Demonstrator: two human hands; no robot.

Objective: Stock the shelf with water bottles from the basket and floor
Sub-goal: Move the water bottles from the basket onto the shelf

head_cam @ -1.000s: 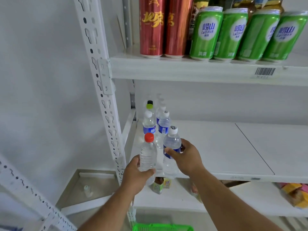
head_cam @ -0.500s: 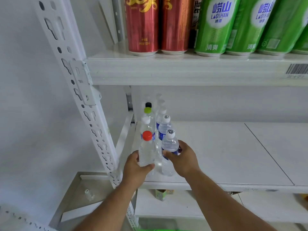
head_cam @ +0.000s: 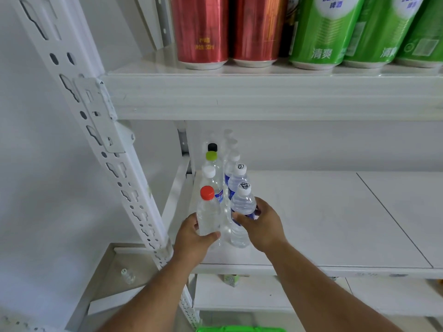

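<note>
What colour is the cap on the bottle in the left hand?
Red. The cap tops the clear bottle gripped by the left hand, clearest in the head view.

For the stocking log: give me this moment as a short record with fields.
left hand: left hand grips red-capped bottle
right hand: right hand grips white-capped bottle
placement: both at the front of two bottle rows on middle shelf
shelf above: red cans, green cans
basket: green basket, edge only
</note>
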